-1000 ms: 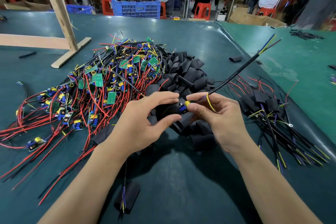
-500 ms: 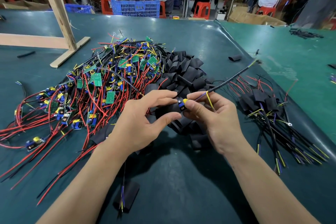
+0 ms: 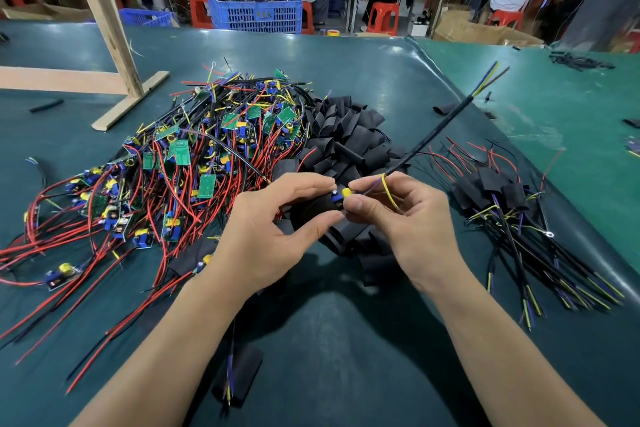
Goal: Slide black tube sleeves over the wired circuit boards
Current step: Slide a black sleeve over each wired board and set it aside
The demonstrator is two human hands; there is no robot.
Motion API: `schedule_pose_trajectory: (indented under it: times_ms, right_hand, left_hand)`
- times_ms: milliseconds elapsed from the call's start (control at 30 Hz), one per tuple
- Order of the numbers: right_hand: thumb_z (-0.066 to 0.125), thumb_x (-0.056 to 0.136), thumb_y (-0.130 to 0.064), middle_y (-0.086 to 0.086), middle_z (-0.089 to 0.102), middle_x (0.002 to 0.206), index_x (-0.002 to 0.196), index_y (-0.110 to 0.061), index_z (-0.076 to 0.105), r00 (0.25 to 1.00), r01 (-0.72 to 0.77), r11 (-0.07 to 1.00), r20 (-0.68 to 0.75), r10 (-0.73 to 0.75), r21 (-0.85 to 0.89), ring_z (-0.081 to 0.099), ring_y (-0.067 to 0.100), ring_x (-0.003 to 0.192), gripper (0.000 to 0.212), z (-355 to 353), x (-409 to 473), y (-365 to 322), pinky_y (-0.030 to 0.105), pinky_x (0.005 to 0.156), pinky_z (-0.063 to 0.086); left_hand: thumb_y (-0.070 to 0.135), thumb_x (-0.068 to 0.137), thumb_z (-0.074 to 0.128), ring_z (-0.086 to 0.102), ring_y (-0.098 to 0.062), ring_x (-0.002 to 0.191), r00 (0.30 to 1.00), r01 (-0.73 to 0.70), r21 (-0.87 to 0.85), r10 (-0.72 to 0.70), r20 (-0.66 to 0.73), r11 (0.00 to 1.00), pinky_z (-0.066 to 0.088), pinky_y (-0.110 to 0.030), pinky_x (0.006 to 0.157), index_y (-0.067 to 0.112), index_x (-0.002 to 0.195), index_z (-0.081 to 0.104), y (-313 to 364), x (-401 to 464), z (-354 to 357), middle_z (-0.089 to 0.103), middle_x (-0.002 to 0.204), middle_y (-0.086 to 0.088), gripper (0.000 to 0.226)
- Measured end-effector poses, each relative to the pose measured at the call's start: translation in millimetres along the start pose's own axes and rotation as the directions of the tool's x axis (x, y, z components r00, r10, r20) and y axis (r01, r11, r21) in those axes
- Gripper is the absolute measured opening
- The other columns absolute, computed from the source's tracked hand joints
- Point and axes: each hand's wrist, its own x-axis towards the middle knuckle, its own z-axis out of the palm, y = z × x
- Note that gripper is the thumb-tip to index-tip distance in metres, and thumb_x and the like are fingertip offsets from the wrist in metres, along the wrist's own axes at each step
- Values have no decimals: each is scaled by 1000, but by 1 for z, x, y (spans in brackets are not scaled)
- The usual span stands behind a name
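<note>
Black tubing formed the sleeve point(image 3: 308, 215) gripped between the thumb and curled fingers point(image 3: 311, 184) of the left hand point(image 3: 266, 236), held above the dark green counter point(image 3: 346, 340). The right hand point(image 3: 408, 218) pinched the wired circuit board point(image 3: 341, 196) at the sleeve's open end; only the board's blue and yellow parts showed, and how far the rest sat inside the sleeve could not be told. A yellow wire point(image 3: 389, 192) looped over the right fingers, and a black cable point(image 3: 446, 125) rose from that hand up and to the right, ending in bare yellow, blue and dark leads. Directly behind the sleeve lay a heap of loose black sleeves point(image 3: 349, 139). To the left of the sleeve spread a pile of unsleeved boards point(image 3: 180, 163) with red and black wires. To the right of the sleeve lay a bundle of sleeved assemblies point(image 3: 502, 198), their cables trailing toward the near edge. Below the sleeve, between the forearms, one further sleeved piece point(image 3: 242, 374) rested flat on the counter. Far behind the sleeve, past the counter edge, stood a blue crate point(image 3: 256, 10) and a wooden frame point(image 3: 104, 28).
</note>
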Motion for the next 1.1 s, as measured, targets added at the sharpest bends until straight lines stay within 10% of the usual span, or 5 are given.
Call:
schedule_pose_trajectory:
  times_ms: [433,700,1100]
  right_hand:
    - [74,74,3,1,73,73,80,-11,74,993,-95,992,84,88,83,67,9,66,15,3,-1,1,18,64,54]
    - [76,76,-3,8,73,78,84,-9,70,988,-142,973,-29,150,182,69,18,71,12,7,0,8,29,65,59]
    - [80,76,-15,-3,71,72,75,-17,72,991,-65,998,-122,63,-13,64,10,67,8,10,-2,13,25,68,55]
  left_hand:
    - [11,77,83,67,-4,105,998,-17,23,16,57,1000,55,-30,92,12,114,69,0,0,1,72,111,8,39]
    - [51,71,76,67,-17,81,995,80,346,-94,23,935,55,-41,75,17,101,74,4,3,-5,72,88,9,45]
    - [22,78,77,67,-24,85,985,-48,252,4,172,967,55,-39,76,2,119,69,1,0,-2,73,99,-6,46]
